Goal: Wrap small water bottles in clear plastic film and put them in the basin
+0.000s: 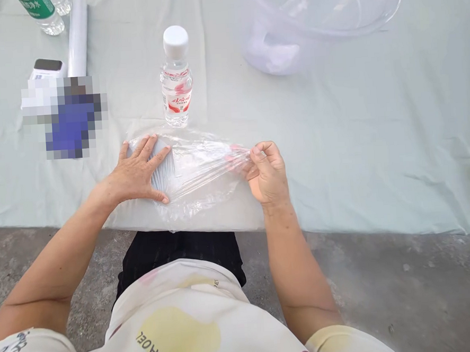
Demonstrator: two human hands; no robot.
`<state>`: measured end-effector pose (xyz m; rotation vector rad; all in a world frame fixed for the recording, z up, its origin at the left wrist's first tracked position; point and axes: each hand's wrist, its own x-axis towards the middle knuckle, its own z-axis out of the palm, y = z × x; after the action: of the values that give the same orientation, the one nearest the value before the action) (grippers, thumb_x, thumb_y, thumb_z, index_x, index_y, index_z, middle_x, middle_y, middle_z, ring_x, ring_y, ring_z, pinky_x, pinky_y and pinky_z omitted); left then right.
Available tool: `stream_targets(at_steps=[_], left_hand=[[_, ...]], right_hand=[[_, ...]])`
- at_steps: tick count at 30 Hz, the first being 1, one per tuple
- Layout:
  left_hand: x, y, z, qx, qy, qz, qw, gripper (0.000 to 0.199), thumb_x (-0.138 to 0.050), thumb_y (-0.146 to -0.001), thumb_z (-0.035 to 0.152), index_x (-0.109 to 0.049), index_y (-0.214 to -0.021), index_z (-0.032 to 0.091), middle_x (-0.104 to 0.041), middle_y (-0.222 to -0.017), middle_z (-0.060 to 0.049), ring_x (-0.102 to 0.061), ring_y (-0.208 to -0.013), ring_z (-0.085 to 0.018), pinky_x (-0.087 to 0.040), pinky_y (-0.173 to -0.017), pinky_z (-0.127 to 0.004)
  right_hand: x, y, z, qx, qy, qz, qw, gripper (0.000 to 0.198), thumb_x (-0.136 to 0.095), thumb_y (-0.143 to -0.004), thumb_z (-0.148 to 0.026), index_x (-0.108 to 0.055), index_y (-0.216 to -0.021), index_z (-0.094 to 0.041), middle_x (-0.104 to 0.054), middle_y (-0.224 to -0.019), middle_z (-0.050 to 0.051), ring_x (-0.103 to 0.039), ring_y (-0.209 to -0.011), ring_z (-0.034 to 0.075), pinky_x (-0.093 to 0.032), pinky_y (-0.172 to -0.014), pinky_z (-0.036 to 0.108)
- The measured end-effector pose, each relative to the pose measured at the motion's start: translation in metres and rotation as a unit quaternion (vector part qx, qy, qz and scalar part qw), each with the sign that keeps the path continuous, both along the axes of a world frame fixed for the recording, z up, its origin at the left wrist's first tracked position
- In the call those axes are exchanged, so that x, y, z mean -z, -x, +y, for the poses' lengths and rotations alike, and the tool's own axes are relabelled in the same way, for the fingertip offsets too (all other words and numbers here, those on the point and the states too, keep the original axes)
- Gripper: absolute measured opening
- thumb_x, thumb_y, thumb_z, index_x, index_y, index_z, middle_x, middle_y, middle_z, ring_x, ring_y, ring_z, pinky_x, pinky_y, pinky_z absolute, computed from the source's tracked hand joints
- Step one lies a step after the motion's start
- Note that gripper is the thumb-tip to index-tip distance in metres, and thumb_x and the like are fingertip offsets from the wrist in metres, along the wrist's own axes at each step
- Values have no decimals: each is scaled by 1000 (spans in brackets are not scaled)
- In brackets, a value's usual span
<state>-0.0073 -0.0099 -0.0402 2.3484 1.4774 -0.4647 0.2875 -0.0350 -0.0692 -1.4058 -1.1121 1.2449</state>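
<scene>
A crumpled sheet of thin clear plastic film [203, 170] lies on the cloth near the table's front edge. My left hand [139, 171] rests flat on its left part, fingers spread. Beside and partly under that hand, a grey-blue patch with dark wrinkle lines [163, 167] shows; I cannot tell what it is. My right hand [268, 171] pinches the right end of the film between thumb and fingers, and tight folds run from there towards the left hand. Something pinkish-red shows through the film near the right fingertips, too unclear to name.
A small water bottle [177, 84] with a white cap stands just behind the film. Back right is a clear plastic basin [267, 46]. At the left are a white roll [77, 37], a green-labelled bottle [46, 17] and a blurred blue item [72, 125]. The cloth-covered table [360, 147] ends near my waist.
</scene>
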Motion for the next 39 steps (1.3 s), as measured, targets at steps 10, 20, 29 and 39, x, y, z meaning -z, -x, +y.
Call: stream_targets(at_steps=[10,20,29,39], left_hand=[[1,12,6,14,14,-21,1000,123,-70,-70,73,-4,-163,26,14,-169,-13,5,-155,-41,8,-119,-63],[-2,16,13,45,33,-13,998,123,-73,-69,66,-3,-162,27,17,-169,-14,7,-155,-42,7,-118,-63],[-5,19,21,70,51,-8,996,124,-75,-67,64,-4,-162,30,18,-169,-10,8,-154,-44,10,-117,-64],[-6,16,24,66,55,-1,996,126,-77,-65,62,-4,-162,32,21,-168,-11,9,-154,-45,10,-116,-66]], right_hand=[[-11,-61,-13,207,2,-14,978,32,-77,-67,-31,-48,-79,-25,-67,-80,-3,-41,-46,5,-32,-43,22],[-13,-2,26,-103,-3,-364,925,24,-68,-78,-44,-69,-91,-24,-68,-113,8,-64,-98,26,-53,-86,45],[-38,-23,81,-180,112,-83,974,33,-82,-68,-40,-54,-72,-22,-66,-75,3,-52,-57,11,-45,-54,28],[-13,-72,96,13,-68,-174,982,60,-35,-89,-77,-61,-113,-29,-65,-123,10,-65,-117,29,-59,-79,43]])
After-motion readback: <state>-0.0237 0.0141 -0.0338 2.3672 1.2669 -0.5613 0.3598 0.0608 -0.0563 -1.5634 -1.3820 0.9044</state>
